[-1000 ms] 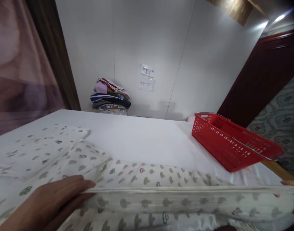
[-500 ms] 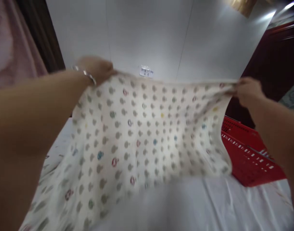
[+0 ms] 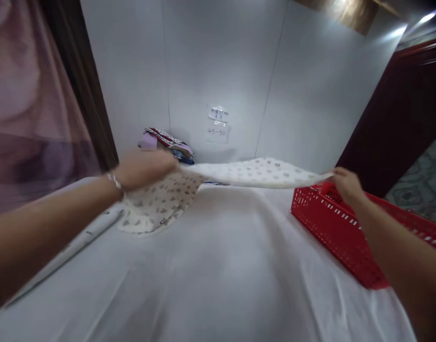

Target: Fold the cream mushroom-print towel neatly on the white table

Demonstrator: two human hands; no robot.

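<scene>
A white cloth with a small grey print (image 3: 267, 173) is stretched in the air between my two hands, billowing away over the far part of the bed-like white surface (image 3: 218, 266). My left hand (image 3: 148, 168), blurred and with a bracelet at the wrist, is closed on one corner; part of the cloth hangs below and beside it. At the other end, my right hand (image 3: 346, 183) pinches the opposite corner, above the edge of a red basket (image 3: 339, 237).
Folded fabrics (image 3: 168, 142) are stacked by the wall at the back left. A rolled or folded white item (image 3: 78, 242) lies at the left. Paper labels (image 3: 218, 131) are on the grey wall. A pink curtain (image 3: 35, 104) hangs at the left.
Both hands have come down, and the cloth has gone from hanging like a broad sheet to a narrow billowing strip. The fabric stack, the lower label and more of the white surface now show.
</scene>
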